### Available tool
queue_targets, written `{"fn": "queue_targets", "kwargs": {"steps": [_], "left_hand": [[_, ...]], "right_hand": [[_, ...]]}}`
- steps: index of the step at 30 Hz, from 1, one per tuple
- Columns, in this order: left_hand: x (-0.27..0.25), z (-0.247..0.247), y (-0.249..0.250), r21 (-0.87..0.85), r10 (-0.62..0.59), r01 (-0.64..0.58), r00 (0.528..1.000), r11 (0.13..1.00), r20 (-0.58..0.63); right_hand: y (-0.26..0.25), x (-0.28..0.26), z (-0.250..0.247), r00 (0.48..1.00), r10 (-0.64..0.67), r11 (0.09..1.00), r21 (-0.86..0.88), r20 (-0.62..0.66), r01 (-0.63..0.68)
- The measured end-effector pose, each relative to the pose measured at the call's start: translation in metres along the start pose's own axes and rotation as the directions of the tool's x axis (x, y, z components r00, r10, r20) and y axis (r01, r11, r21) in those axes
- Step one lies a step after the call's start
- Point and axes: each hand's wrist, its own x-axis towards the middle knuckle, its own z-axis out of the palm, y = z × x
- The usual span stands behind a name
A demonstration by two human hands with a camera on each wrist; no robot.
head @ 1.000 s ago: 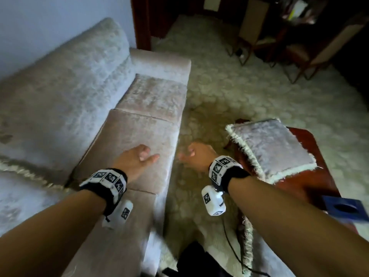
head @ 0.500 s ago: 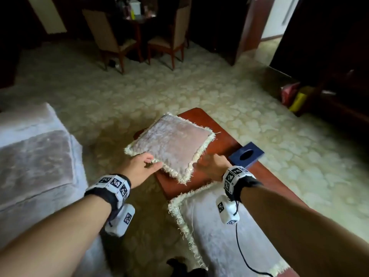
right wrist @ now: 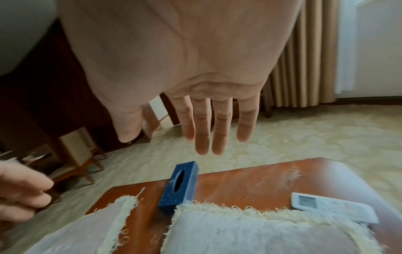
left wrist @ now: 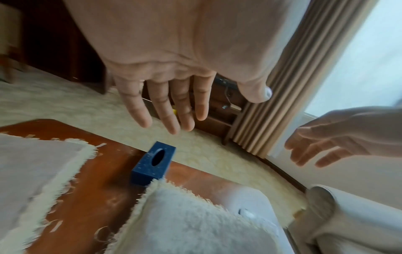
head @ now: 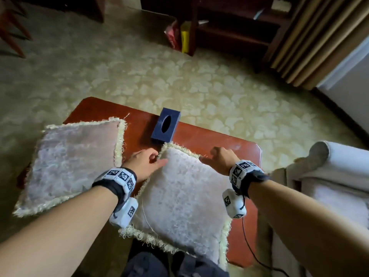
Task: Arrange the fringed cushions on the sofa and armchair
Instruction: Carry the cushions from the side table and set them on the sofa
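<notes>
Two pale fringed cushions lie flat on a red-brown coffee table. The left cushion overhangs the table's left end. The near cushion lies in the middle, its far corner beside a blue tissue box. My left hand hovers with straight fingers over that cushion's far left corner; the left wrist view shows the left hand spread above the near cushion, apart from it. My right hand hovers over the far right edge, and the right hand has straight fingers holding nothing.
A blue tissue box stands on the table's far side, and a white remote lies right of the near cushion. A white armchair arm is at the right. Patterned carpet, a dark shelf unit and curtains lie beyond.
The view has swung right from the sofa to the coffee table. Both hands have left the farther cushion and now reach over the nearer one.
</notes>
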Motion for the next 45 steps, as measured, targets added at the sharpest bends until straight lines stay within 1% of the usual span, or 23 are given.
{"fn": "queue_targets", "kwargs": {"steps": [3,6,10,12,14,16,21,25,27,29,32,33,36,39,41,43,45], "left_hand": [[0.040,0.016,0.023,0.047,0.116,-0.122,0.987,0.991,0.107],[0.075,0.030,0.030,0.107,0.187,-0.215,0.955,0.971,0.230],[0.109,0.049,0.013,0.280,0.191,-0.295,0.919,0.914,0.346],[0.118,0.060,0.001,0.371,0.172,-0.322,0.907,0.871,0.383],[0.124,0.071,-0.010,0.416,0.151,-0.330,0.901,0.848,0.407],[0.130,0.080,-0.019,0.436,0.125,-0.323,0.897,0.840,0.424],[0.155,0.103,-0.049,0.526,0.018,-0.263,0.905,0.808,0.425],[0.173,0.122,-0.077,0.591,-0.099,-0.178,0.909,0.787,0.405],[0.182,0.135,-0.093,0.610,-0.176,-0.126,0.895,0.782,0.410],[0.191,0.150,-0.105,0.619,-0.256,-0.070,0.870,0.782,0.422],[0.203,0.169,-0.118,0.635,-0.340,-0.011,0.837,0.773,0.429],[0.207,0.177,-0.121,0.641,-0.364,0.003,0.825,0.767,0.432],[0.216,0.193,-0.128,0.672,-0.412,0.036,0.813,0.740,0.410],[0.225,0.206,-0.129,0.683,-0.434,0.064,0.813,0.728,0.388],[0.231,0.213,-0.133,0.662,-0.460,0.100,0.795,0.743,0.395],[0.234,0.218,-0.138,0.606,-0.468,0.150,0.784,0.781,0.408],[0.233,0.222,-0.141,0.522,-0.447,0.195,0.792,0.830,0.415]], "right_hand": [[0.023,0.001,0.006,0.992,0.121,0.992,0.039,-0.040,-0.119],[0.037,-0.001,0.021,0.969,0.242,0.968,0.086,-0.055,-0.237],[0.048,-0.004,0.053,0.926,0.377,0.914,0.162,-0.007,-0.371],[0.055,-0.005,0.074,0.902,0.429,0.886,0.176,0.043,-0.430],[0.061,-0.006,0.092,0.878,0.468,0.859,0.182,0.095,-0.478],[0.069,-0.008,0.109,0.857,0.498,0.838,0.184,0.130,-0.514],[0.096,-0.004,0.145,0.802,0.551,0.782,0.193,0.230,-0.593],[0.123,0.009,0.177,0.760,0.584,0.748,0.175,0.287,-0.641],[0.135,0.016,0.195,0.733,0.597,0.730,0.159,0.325,-0.665],[0.143,0.021,0.210,0.689,0.625,0.697,0.135,0.366,-0.704],[0.161,0.029,0.234,0.637,0.659,0.662,0.094,0.401,-0.744],[0.171,0.035,0.247,0.628,0.653,0.660,0.088,0.423,-0.746],[0.188,0.049,0.267,0.633,0.608,0.670,0.118,0.479,-0.733],[0.189,0.059,0.273,0.636,0.602,0.632,0.198,0.482,-0.749],[0.191,0.065,0.281,0.642,0.584,0.618,0.240,0.497,-0.749],[0.195,0.069,0.291,0.675,0.537,0.642,0.275,0.505,-0.716],[0.197,0.070,0.297,0.726,0.479,0.675,0.322,0.494,-0.664]]}}
